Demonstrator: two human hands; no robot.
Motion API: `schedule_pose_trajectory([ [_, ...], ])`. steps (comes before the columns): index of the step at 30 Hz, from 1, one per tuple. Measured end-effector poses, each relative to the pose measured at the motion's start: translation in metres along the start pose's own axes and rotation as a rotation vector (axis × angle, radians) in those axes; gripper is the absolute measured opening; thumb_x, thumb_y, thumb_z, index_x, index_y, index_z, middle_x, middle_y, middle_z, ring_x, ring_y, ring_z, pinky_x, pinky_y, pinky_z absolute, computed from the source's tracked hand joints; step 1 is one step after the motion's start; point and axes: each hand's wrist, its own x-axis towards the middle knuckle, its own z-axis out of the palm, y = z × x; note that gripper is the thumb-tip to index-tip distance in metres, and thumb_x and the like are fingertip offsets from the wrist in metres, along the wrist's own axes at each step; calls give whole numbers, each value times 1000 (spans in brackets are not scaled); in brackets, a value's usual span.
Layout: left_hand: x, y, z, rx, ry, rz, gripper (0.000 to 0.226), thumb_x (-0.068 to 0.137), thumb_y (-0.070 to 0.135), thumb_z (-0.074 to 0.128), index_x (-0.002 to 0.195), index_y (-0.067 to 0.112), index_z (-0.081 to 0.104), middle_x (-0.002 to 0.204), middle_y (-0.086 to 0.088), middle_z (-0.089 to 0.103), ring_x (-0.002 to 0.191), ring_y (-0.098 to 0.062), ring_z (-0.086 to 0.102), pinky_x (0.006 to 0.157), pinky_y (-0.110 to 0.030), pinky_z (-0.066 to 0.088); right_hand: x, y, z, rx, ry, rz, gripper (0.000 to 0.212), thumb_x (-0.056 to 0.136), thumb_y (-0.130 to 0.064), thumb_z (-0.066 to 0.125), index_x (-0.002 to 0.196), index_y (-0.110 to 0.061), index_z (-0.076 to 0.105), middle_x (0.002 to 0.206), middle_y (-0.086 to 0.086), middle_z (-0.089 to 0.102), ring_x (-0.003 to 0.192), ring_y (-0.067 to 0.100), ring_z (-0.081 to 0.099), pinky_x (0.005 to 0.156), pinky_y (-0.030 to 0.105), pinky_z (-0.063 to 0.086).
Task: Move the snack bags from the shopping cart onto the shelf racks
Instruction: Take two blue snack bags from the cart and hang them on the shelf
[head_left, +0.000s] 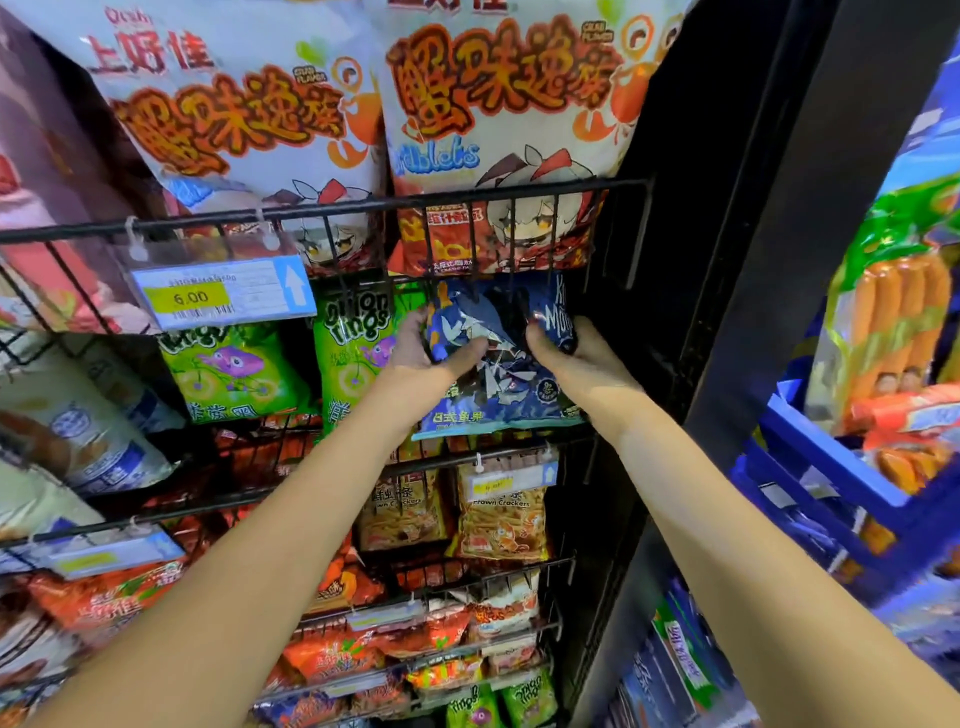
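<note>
Both hands gripped the blue snack bag (498, 384). The left hand (434, 353) pinched its left side and the right hand (569, 351) its right side, with thumbs pressed on the front and fingers out of sight behind. The film looked crumpled between the two thumbs, so the bag was probably light, air-filled and soft, with a slick, crinkly skin and brittle contents that a hard squeeze could crush. It would likely handle best by a loose hold at the side seams or the top edge, not the puffed middle. To the right, the blue shopping cart (831, 467) held more packs. The bag itself stood at the right end of the second tier, its lower edge near that tier's wire front. It was just beside a green onion-rings bag (353, 358), and its top was tucked under the upper rack (519, 189). Farther up, large crab-flavour bags (498, 104) filled that rack.
</note>
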Motion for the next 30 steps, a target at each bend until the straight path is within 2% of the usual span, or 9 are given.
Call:
schedule_pose_trajectory([
  [3, 14, -8, -1, 23, -19, 34, 84, 84, 29, 81, 149, 15, 29, 131, 5, 54, 125, -16, 56, 108, -31, 44, 8, 8, 3, -35, -19, -21, 28, 99, -42, 64, 123, -36, 53, 118, -10, 64, 118, 16, 61, 109, 41, 47],
  [5, 18, -15, 0, 59, -24, 20, 86, 83, 21, 83, 149, 9, 29, 126, 4, 59, 121, -17, 59, 113, -40, 44, 9, 14, 4, -76, -11, -32, 34, 98, -38, 66, 127, -31, 52, 124, -5, 65, 120, 18, 61, 110, 42, 46],
  [6, 20, -19, 1, 74, -19, 14, 83, 84, 15, 83, 147, 7, 30, 123, 5, 61, 119, -17, 60, 114, -42, 44, 9, 16, 3, -116, -10, -40, 42, 98, -37, 67, 134, -26, 51, 129, -2, 65, 122, 19, 60, 109, 38, 45],
  [9, 22, -27, 5, 147, -25, 55, 76, 84, 14, 84, 142, 11, 35, 119, 9, 61, 121, -17, 60, 111, -37, 45, 7, 16, -1, -268, -8, -54, 55, 98, -35, 66, 146, -19, 45, 140, 1, 59, 130, 20, 54, 99, 25, 37],
  [12, 19, -30, 6, 249, -38, 113, 82, 83, 28, 86, 145, 15, 34, 128, 4, 60, 122, -16, 59, 108, -36, 46, 6, 19, -8, -338, -1, -66, 56, 97, -34, 68, 145, -19, 45, 140, 1, 58, 130, 21, 53, 96, 24, 36],
  [16, 12, -33, 10, 351, -53, 98, 84, 82, 27, 87, 146, 18, 33, 130, 7, 55, 122, -12, 54, 99, -28, 40, 1, 25, -10, -425, -28, -35, 55, 96, -30, 69, 143, -15, 44, 140, 5, 56, 129, 24, 53, 91, 24, 34],
  [21, 4, -33, 14, 434, -69, 41, 99, 81, 31, 88, 153, 16, 22, 150, -5, 47, 136, -23, 48, 116, -35, 37, -1, 35, -9, -425, -50, -21, 56, 96, -26, 70, 144, -15, 43, 142, 6, 55, 130, 24, 52, 92, 25, 36],
  [24, -5, -28, 13, 492, -110, 8, 104, 85, 34, 84, 158, 15, 13, 160, -6, 34, 147, -24, 37, 114, -26, 27, -5, 38, -7, -428, -56, -20, 63, 95, -28, 71, 148, -15, 39, 149, 6, 49, 137, 25, 47, 99, 28, 37],
  [30, -11, -24, 11, 523, -173, -2, 114, 83, 46, 83, 162, 18, 6, 165, -5, 29, 152, -27, 31, 121, -38, 30, -14, 42, -8, -386, -31, -4, 59, 96, -26, 70, 146, -17, 39, 147, 4, 52, 134, 26, 51, 93, 27, 37],
])
